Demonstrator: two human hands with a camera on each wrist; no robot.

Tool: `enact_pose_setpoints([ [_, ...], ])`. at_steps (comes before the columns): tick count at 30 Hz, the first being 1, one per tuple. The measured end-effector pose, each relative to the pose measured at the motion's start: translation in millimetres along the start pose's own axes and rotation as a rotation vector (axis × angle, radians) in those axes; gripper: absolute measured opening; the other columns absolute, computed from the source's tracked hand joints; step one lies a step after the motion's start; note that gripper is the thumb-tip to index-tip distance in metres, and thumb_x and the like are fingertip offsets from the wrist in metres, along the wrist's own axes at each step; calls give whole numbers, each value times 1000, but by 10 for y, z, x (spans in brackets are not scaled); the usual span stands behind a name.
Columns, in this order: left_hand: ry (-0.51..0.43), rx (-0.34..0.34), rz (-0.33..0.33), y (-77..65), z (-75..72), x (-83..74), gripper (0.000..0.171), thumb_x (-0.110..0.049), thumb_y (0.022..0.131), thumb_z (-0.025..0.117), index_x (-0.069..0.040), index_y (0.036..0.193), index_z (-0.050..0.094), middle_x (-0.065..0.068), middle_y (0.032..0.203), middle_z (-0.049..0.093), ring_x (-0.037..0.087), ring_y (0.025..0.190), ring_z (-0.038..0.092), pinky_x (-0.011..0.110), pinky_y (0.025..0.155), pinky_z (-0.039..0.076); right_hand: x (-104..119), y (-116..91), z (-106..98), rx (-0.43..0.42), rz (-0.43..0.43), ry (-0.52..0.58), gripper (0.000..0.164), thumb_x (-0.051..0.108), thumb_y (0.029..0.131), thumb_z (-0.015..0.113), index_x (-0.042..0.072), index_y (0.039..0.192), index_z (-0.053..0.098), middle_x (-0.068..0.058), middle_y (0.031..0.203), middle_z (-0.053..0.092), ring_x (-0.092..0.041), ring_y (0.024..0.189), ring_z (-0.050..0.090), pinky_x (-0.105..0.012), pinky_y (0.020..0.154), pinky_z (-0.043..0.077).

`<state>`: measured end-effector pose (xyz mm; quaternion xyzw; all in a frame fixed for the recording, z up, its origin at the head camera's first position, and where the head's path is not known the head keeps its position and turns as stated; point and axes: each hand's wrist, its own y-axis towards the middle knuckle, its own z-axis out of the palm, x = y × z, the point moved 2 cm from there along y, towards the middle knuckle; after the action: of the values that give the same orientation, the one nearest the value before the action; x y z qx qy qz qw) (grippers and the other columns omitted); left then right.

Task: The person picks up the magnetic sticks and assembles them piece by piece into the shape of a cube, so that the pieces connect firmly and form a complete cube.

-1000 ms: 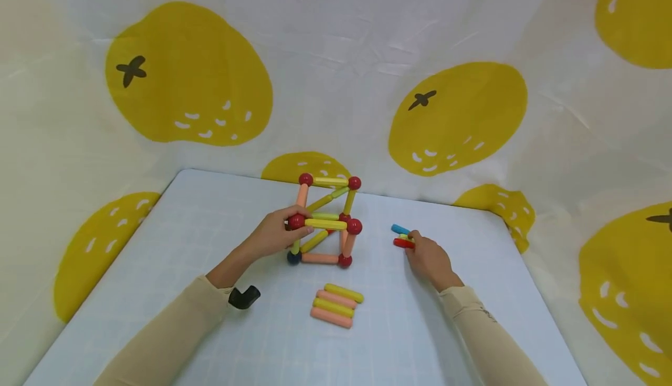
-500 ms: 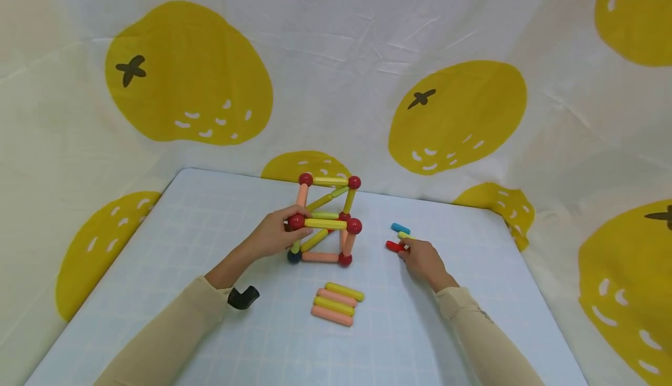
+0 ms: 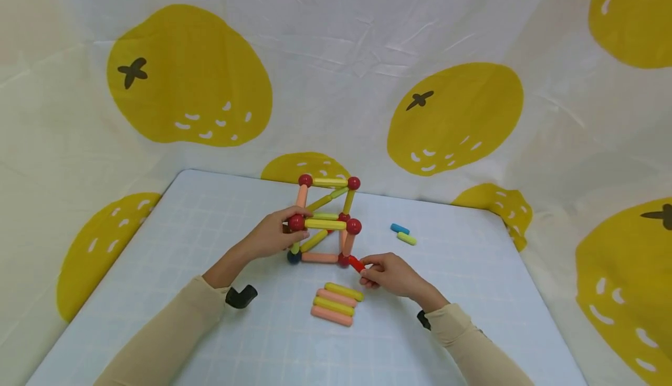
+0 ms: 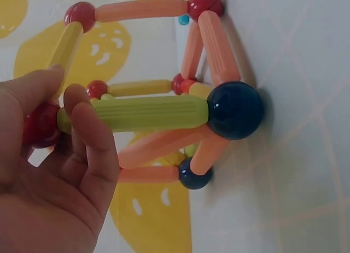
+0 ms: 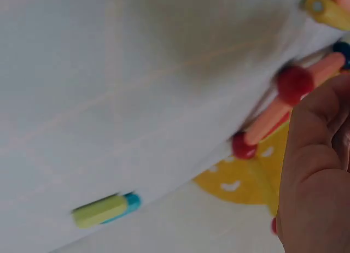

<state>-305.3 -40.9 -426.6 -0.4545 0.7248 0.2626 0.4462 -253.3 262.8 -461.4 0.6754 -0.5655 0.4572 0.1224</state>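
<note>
A cube-like frame of magnetic sticks and balls stands on the table, with a yellow stick (image 3: 325, 224) along its top front edge. My left hand (image 3: 270, 235) grips the red ball (image 3: 296, 222) at the upper front-left corner. In the left wrist view a light green stick (image 4: 158, 112) runs from that corner down to a dark blue ball (image 4: 235, 111). My right hand (image 3: 395, 275) pinches a short red stick (image 3: 356, 264) between thumb and fingers. The stick's far end is at the lower front-right red ball (image 3: 344, 259); whether they touch, I cannot tell. The right wrist view hides the red stick's grip.
A short blue stick (image 3: 400, 228) and a short light green stick (image 3: 406, 238) lie right of the frame. Several yellow and pink sticks, the nearest a pink stick (image 3: 332, 316), lie side by side in front. A fruit-print cloth (image 3: 331, 100) hangs behind the table.
My right hand has picked the short red stick from the small pile and brought it left to the frame's lower corner. My left hand has stayed on the frame.
</note>
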Motion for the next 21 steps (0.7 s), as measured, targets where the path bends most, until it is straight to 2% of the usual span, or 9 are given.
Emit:
enact_pose_setpoints([
  [4,-34,61,33,3,-35,38,45,-19,97,71,-22,139,54,13,116,59,22,73,59,30,63,53,303,41,223,65,-65,89,35,22,100,66,3,131,65,-5,90,76,-16,80,70,-29,80,61],
  [6,-56,98,43,9,-56,67,46,-19,99,68,-22,142,52,13,114,60,30,74,60,34,63,54,437,87,321,73,-85,132,33,22,101,65,2,128,66,-8,90,76,-18,81,71,-29,80,61],
  [9,-98,145,53,35,-74,121,46,-22,101,65,-20,145,50,13,114,61,46,79,60,36,64,54,601,163,414,65,-102,187,31,22,102,63,0,124,68,-15,94,76,-27,86,72,-30,81,61],
  [12,-125,172,59,41,-78,146,47,-23,102,63,-18,147,48,13,119,60,53,83,58,40,65,55,717,220,460,51,-102,214,32,23,103,61,-1,125,67,-21,100,76,-35,93,72,-30,81,61],
  [15,-124,174,64,43,-77,138,48,-22,103,63,-16,148,47,13,121,59,48,81,59,37,65,55,799,262,463,43,-101,212,33,24,104,61,1,126,67,-21,104,76,-37,96,71,-30,83,61],
  [18,-125,175,69,48,-88,127,50,-21,102,63,-14,149,46,13,120,59,39,76,58,35,64,54,852,301,454,26,-104,196,32,27,104,61,2,124,68,-18,102,76,-32,92,71,-35,85,61],
  [21,-131,179,70,52,-96,121,49,-20,102,64,-16,148,47,13,119,60,27,72,56,39,64,54,890,326,454,12,-112,195,31,27,104,60,3,122,69,-17,103,77,-25,88,71,-36,86,61],
])
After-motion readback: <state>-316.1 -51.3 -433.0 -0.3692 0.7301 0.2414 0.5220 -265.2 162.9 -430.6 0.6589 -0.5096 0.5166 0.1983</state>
